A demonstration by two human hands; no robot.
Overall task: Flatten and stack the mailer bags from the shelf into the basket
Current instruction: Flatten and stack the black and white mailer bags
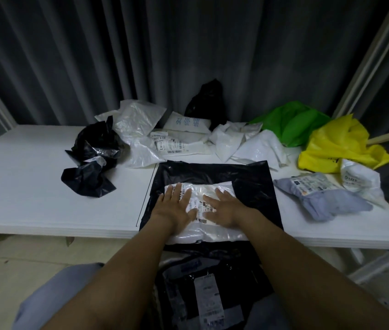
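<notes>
I look down at a white shelf (33, 177) that runs across the scene in front of a dark pleated curtain (188, 44). At the near edge, in the centre, a large black mailer bag (248, 182) lies spread flat, its near end hanging over the edge. On top of it lies a white mailer bag (203, 189) with a printed label, and both hands rest on this bag. The left hand (176, 206) lies palm down on its left part, fingers straight and slightly spread, grasping nothing. The right hand (224, 210) lies the same way on its right part, fingers straight and pointing away, also grasping nothing. The two hands sit just beside each other, the label showing between them. Below the shelf edge, between the forearms, lies a stack of flattened black bags (203, 289) with labels; I cannot tell the rim of what holds them. Farther back, unflattened bags wait: crumpled black bags (91, 158) at the left, a heap of white bags (138, 125) in the far middle, another black bag (207, 101) standing against the curtain, a green bag (293, 122) and a yellow bag (338, 144) at the far right, and a grey bag (326, 196) near the right, well apart from the hands.
</notes>
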